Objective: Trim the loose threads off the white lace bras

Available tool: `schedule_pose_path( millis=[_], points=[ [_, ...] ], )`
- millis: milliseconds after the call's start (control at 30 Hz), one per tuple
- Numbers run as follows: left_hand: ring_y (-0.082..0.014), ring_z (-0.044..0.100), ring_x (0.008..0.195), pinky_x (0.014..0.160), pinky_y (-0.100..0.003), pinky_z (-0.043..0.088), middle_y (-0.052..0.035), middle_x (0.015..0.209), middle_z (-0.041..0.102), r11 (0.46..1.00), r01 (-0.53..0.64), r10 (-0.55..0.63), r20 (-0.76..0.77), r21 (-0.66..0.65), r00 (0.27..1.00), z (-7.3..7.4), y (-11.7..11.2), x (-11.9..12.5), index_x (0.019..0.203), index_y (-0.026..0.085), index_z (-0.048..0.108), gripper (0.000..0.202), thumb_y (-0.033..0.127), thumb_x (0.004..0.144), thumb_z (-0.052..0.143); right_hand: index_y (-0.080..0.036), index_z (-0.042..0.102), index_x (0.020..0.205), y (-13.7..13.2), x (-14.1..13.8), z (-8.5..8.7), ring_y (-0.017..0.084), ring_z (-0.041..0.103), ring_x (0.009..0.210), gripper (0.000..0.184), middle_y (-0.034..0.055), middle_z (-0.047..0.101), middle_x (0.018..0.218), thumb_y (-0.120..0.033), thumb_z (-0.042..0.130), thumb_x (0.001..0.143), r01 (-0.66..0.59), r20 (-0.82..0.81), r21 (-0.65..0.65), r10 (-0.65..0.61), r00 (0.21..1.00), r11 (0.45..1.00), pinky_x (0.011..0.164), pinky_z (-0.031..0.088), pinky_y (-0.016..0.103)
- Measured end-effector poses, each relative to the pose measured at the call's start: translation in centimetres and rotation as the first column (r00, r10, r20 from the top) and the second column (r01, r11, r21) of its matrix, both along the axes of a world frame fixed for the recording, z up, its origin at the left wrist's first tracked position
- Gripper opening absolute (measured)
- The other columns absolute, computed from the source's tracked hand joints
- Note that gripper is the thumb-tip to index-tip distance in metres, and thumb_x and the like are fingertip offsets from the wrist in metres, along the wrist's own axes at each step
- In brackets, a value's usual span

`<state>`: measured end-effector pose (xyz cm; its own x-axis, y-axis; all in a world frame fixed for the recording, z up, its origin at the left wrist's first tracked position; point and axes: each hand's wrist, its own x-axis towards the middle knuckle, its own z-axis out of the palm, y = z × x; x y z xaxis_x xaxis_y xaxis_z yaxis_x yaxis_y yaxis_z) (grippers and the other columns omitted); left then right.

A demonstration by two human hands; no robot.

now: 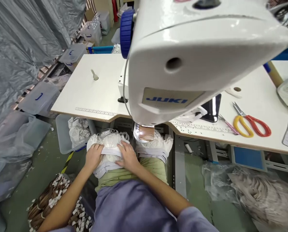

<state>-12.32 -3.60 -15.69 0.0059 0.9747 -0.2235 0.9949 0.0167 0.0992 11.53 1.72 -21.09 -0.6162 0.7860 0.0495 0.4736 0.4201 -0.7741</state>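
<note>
White lace garments with narrow straps lie stacked on my lap, below the sewing machine's head. My left hand [94, 157] grips the left side of the top white lace garment [110, 140], with the fingers curled at its pale band. On the right side of the same garment, my right hand [129, 157] holds the band, thumb below and fingers above. A second pile of white lace garments [158, 145] rests on my other thigh, just right of that hand. The white sewing machine [173, 74] hides part of this area.
Scissors [251, 124], pink snips [229, 124] and a black phone [211, 109] lie on the white table [93, 93]. A plastic bin [62, 132] with lace pieces stands left of my knees. Brown strap bundles [44, 196] are at lower left, beige fabric [267, 193] at right.
</note>
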Motion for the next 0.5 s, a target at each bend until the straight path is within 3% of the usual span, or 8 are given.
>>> schedule_pose_path(
  millis=[100,167,267,367,500],
  points=[
    [-0.035,0.054,0.122,0.106,-0.045,0.044,-0.016,0.122,0.064,0.998,-0.027,0.028,-0.01,0.062,1.0,1.2,-0.7,-1.0,0.126,0.016,0.062,0.037,0.016,0.091,0.052,-0.012,0.059,0.137,2.6,-2.4,0.6,0.034,0.05,0.131,0.059,0.0189,0.06,0.139,-0.009,0.067,0.079,-0.03,0.02,0.081,0.029,0.999,0.996,0.111,0.04,0.05],
    [-0.036,0.052,0.126,0.106,-0.047,0.044,-0.0165,0.131,0.06,0.992,-0.079,0.081,-0.016,0.099,0.997,1.2,-1.3,-1.9,0.132,0.017,0.058,0.042,0.016,0.09,0.054,-0.015,0.064,0.131,4.3,-2.2,1.7,0.029,0.051,0.129,0.054,0.0132,0.066,0.131,0.0,0.057,0.079,-0.08,-0.004,0.106,0.081,0.997,0.991,0.11,0.041,0.042],
    [-0.0384,0.047,0.134,0.107,-0.048,0.044,-0.0193,0.147,0.05,0.982,-0.144,0.146,-0.01,0.119,0.989,-0.4,-2.0,-2.7,0.143,0.016,0.047,0.06,0.023,0.086,0.065,-0.02,0.068,0.124,5.9,-1.3,4.2,0.026,0.049,0.128,0.049,0.0086,0.068,0.127,0.001,0.052,0.083,-0.142,-0.045,0.241,0.157,0.987,0.96,0.107,0.039,0.041],
    [-0.0363,0.046,0.138,0.11,-0.045,0.043,-0.0193,0.15,0.048,0.984,-0.154,0.154,0.009,0.088,0.988,-2.7,-2.8,-3.0,0.145,0.016,0.044,0.07,0.023,0.081,0.072,-0.022,0.07,0.119,6.3,-1.0,6.1,0.026,0.052,0.12,0.04,0.0079,0.071,0.119,-0.002,0.05,0.09,-0.201,-0.012,0.386,0.223,0.975,0.9,0.097,0.04,0.041],
    [-0.032,0.052,0.133,0.104,-0.039,0.048,-0.0173,0.145,0.053,0.987,-0.152,0.151,0.013,0.058,0.988,-4.5,-3.4,-3.2,0.143,0.016,0.048,0.064,0.024,0.083,0.07,-0.021,0.071,0.115,6.9,-1.6,5.8,0.025,0.055,0.114,0.038,0.0076,0.072,0.114,-0.001,0.053,0.088,-0.257,0.097,0.389,0.238,0.966,0.885,0.091,0.041,0.039]
  ],
)
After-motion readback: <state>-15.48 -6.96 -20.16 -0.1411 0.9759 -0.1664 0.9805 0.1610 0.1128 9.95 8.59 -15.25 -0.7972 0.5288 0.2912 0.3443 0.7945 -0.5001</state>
